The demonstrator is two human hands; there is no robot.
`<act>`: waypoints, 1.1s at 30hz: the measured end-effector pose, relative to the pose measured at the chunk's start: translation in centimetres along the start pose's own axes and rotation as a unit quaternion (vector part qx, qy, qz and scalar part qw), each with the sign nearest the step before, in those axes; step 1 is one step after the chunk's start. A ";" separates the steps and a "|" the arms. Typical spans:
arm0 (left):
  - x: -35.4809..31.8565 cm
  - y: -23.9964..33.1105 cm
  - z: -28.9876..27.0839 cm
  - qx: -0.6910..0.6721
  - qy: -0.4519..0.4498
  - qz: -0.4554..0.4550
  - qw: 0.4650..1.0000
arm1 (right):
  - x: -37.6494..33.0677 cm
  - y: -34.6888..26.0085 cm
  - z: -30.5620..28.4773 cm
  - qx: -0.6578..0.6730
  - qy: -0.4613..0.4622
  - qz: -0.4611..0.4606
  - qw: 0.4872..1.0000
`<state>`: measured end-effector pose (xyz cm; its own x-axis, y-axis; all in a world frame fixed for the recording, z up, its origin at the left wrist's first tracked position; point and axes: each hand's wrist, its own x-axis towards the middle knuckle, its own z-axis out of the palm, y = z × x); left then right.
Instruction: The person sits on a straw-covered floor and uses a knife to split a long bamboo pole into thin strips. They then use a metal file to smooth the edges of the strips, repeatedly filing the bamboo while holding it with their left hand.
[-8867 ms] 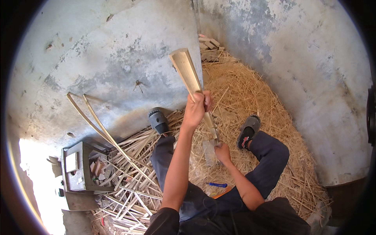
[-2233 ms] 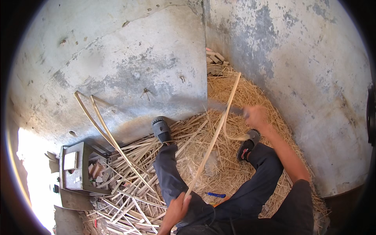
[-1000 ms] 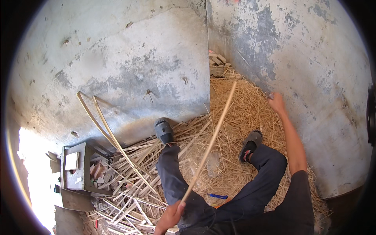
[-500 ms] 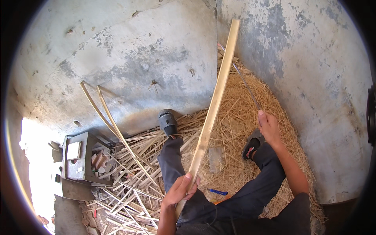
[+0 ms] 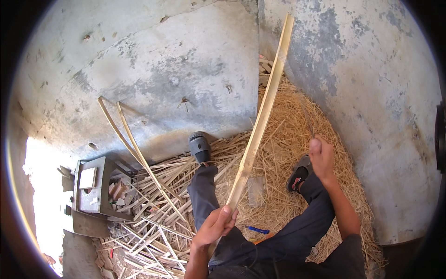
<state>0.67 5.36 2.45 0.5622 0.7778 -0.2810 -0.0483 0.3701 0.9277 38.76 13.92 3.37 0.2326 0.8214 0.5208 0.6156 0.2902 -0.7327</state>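
My left hand (image 5: pixel 216 225) is closed round the lower part of a long split bamboo strip (image 5: pixel 257 135). The strip tilts up and away to the right, its pale hollow side showing. My right hand (image 5: pixel 322 156), to the right of the strip, is closed on a long thin metal rod or blade (image 5: pixel 310 118). Motion smears that tool, and its far part runs faintly up toward the strip's upper end; I cannot tell whether the two touch.
Two long strips (image 5: pixel 139 156) lean on the left wall. Loose split strips (image 5: pixel 158 242) and shavings (image 5: pixel 283 186) cover the floor round my feet. A dark wooden box frame (image 5: pixel 100 186) holds broken pieces at left. A blue-handled tool (image 5: pixel 258 229) lies near my lap. Walls rise ahead and right.
The bamboo strip's upper end has shifted up and right. My right hand has moved slightly, and the thin metal tool in it is now blurred. My left hand keeps its grip.
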 end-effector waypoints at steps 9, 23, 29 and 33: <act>2.1 0.0 3.0 0.202 0.097 0.142 0.964 | -4.1 -7.0 2.4 -0.183 -0.147 -0.234 0.943; 0.6 -0.1 3.6 0.279 0.171 0.082 0.941 | 0.1 -5.0 2.6 -0.203 -0.116 -0.197 0.952; 1.7 -0.4 3.6 0.287 0.182 0.114 0.934 | -1.7 -5.0 4.0 -0.201 -0.156 -0.287 0.924; 0.2 -0.5 3.7 0.305 0.183 0.070 0.932 | 0.7 -2.5 3.1 -0.172 -0.156 -0.156 0.960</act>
<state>3.90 3.41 2.81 0.2611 0.9592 -0.1087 0.4422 -0.0187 0.8967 35.03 15.32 4.18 -0.2086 0.8432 0.4954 0.8432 0.4117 -0.3458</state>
